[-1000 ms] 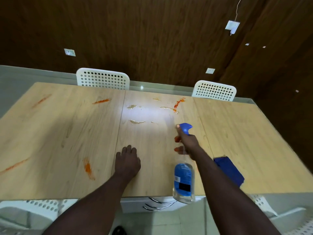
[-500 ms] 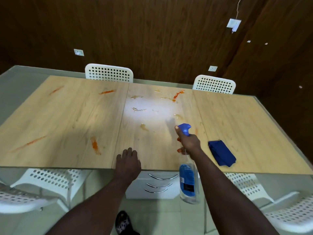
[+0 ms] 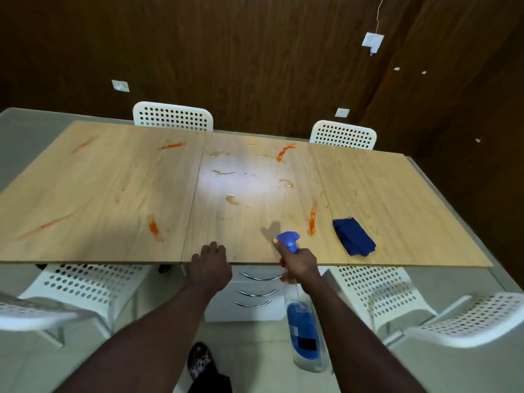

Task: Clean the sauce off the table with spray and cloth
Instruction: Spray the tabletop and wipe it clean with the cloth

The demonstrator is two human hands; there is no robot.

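Though near right hand, cloth apart.

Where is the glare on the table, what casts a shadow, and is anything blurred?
Head view: glare whitens the middle of the table, among wet puddles; the spray bottle throws a dark shadow just ahead of its nozzle; the nearest chair at left is smeared.
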